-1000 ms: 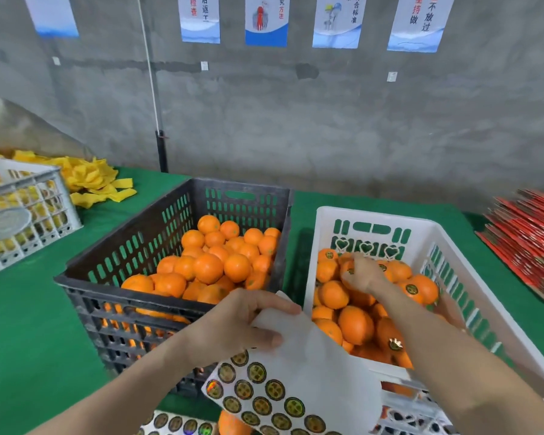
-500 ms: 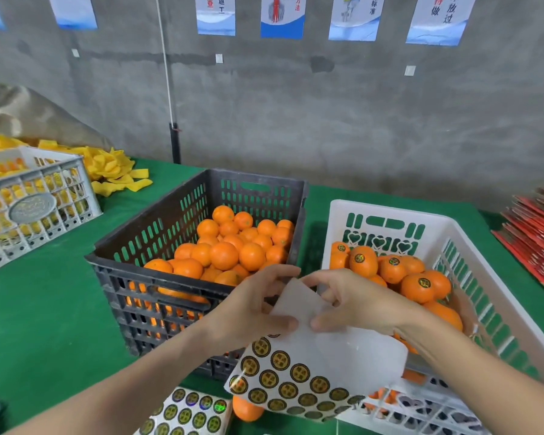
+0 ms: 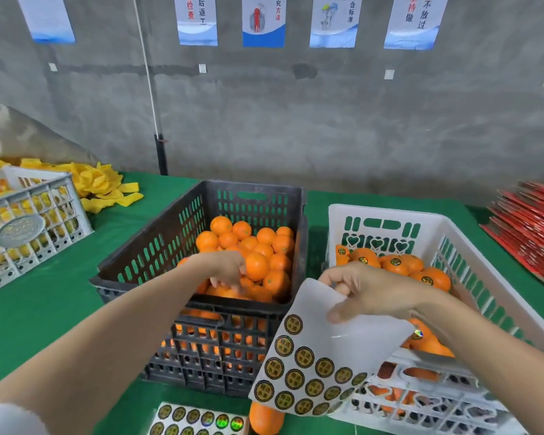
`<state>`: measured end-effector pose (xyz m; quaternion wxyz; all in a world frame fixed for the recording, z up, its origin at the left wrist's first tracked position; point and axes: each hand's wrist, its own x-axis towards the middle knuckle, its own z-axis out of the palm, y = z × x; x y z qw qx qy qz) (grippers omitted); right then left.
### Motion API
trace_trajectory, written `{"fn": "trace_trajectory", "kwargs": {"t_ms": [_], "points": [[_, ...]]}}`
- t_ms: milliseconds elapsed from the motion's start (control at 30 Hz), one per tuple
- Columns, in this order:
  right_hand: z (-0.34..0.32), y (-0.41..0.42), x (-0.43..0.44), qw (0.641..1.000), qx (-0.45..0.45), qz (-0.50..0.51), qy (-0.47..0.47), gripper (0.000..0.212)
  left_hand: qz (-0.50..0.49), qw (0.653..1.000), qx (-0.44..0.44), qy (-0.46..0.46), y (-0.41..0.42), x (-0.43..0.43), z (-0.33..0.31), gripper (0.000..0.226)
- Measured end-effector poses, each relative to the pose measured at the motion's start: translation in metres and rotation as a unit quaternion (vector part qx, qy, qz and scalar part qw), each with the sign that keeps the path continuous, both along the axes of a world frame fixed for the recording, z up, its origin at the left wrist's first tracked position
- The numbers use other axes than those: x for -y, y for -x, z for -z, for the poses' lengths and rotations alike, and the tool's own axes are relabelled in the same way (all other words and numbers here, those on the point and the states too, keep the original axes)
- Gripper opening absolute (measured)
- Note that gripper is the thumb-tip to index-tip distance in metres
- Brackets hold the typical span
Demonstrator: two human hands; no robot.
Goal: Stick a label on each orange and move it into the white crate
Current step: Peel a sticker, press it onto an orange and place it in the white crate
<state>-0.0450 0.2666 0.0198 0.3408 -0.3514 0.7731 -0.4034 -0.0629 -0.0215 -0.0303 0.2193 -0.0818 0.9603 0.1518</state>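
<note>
The left hand (image 3: 228,270) is down in the black crate (image 3: 248,186), fingers bent onto the oranges (image 3: 257,266) (blur hides whether they clasp one), and the nearest fruit sits just right of the fingertips. The right hand (image 3: 371,291) pinches the label sheet (image 3: 327,350) by the near left corner of the white crate (image 3: 383,213), which stands right of the black one.
</note>
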Motion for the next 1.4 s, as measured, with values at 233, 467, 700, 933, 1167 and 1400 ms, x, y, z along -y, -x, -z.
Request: {"fn": "trace_trajectory", "kwargs": {"t_ms": [233,467,700,933,1167,1400], "points": [[0.0,0.006,-0.002,0.999,-0.012,0.034,-0.014,0.03,0.008,0.993,0.04,0.109,0.043,0.005,0.056,0.043],[0.002,0.006,-0.009,0.999,0.003,0.04,-0.008,0.031,0.027,0.993,-0.077,-0.089,0.016,0.011,0.006,0.048],[-0.007,0.006,-0.014,0.999,-0.005,0.037,-0.003,0.032,0.005,0.875,-0.233,-0.425,-0.044,-0.028,-0.041,0.088],[-0.019,0.004,-0.026,1.0,-0.005,0.023,0.006,0.022,-0.032,0.748,-0.212,-0.628,-0.079,-0.076,-0.043,0.088],[-0.031,0.004,-0.04,1.0,-0.006,0.008,0.001,0.032,-0.138,0.615,-0.135,-0.764,-0.099,-0.107,-0.043,0.097],[-0.037,0.009,-0.047,0.999,0.013,-0.027,-0.02,0.027,-0.144,0.666,-0.052,-0.73,-0.113,-0.127,-0.043,0.102]]}}
